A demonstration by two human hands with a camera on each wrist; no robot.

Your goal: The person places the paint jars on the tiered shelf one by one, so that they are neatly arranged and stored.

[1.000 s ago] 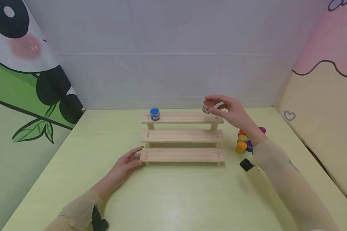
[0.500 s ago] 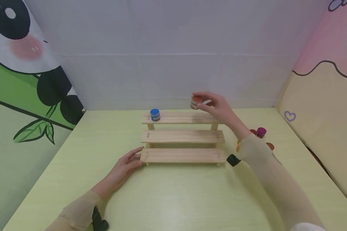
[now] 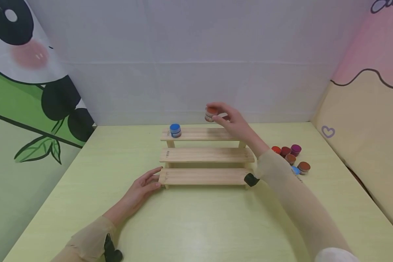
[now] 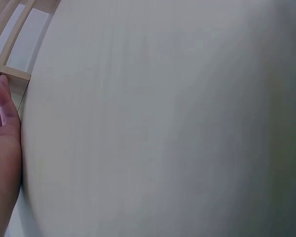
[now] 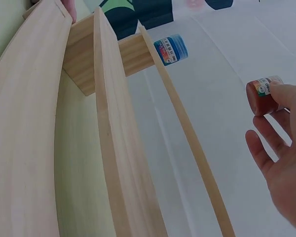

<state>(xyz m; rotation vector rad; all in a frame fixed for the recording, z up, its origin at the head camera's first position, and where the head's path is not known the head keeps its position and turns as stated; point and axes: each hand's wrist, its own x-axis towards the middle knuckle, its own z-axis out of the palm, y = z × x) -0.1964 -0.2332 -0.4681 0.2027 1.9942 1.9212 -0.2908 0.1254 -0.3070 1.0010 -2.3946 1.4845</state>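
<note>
A three-step wooden rack (image 3: 207, 155) stands on the table. Above its top step, my right hand (image 3: 232, 122) pinches a small orange-brown paint jar (image 3: 211, 114) between thumb and fingers. The right wrist view shows the same paint jar (image 5: 262, 96) held at its side, with the lower fingers free of it. A blue paint jar (image 3: 175, 130) sits upright at the left end of the top step. My left hand (image 3: 143, 187) rests at the left end of the bottom step, its fingertips at the board's end. In the left wrist view, the fingers (image 4: 7, 103) reach the rack's side piece.
Several paint jars with red, purple, brown and blue lids, among them a brown one (image 3: 304, 167), stand to the right of the rack, partly behind my right sleeve (image 3: 281, 171). A pale backdrop (image 3: 196, 87) rises behind the table (image 3: 196, 218).
My right hand has moved left over the top step, carrying the orange-brown paint jar toward the blue one and slightly up. My left hand stays where it was.
</note>
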